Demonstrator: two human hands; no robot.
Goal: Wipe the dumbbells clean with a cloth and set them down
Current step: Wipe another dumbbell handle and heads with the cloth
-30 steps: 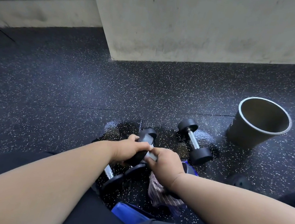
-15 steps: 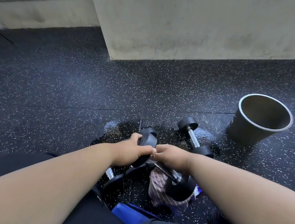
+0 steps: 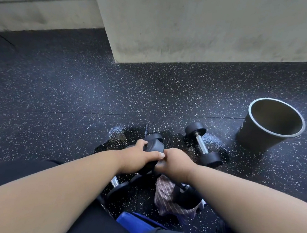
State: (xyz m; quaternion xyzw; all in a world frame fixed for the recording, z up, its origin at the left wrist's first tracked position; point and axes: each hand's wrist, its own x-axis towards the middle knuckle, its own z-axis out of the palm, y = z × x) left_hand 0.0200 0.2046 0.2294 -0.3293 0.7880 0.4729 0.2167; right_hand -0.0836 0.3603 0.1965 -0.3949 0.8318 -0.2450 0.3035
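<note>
Left hand (image 3: 136,157) is curled round the upper head of the held dumbbell (image 3: 154,147). Right hand (image 3: 175,163) is fisted on its handle just beside that, striped cloth (image 3: 165,194) hanging below the fist; whether the cloth sits under the fingers can't be told. Risks: floor under the grip looks wet, so a damp handle could slip and drop onto the dumbbell (image 3: 120,186) lying beneath. Another dumbbell (image 3: 202,145) lies right of the grip.

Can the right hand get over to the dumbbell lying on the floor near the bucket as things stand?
Probably yes, but not yet: the right hand is busy gripping the held dumbbell with the cloth. The floor dumbbell lies just beyond it, with bare wet floor between and nothing in the way.
</note>
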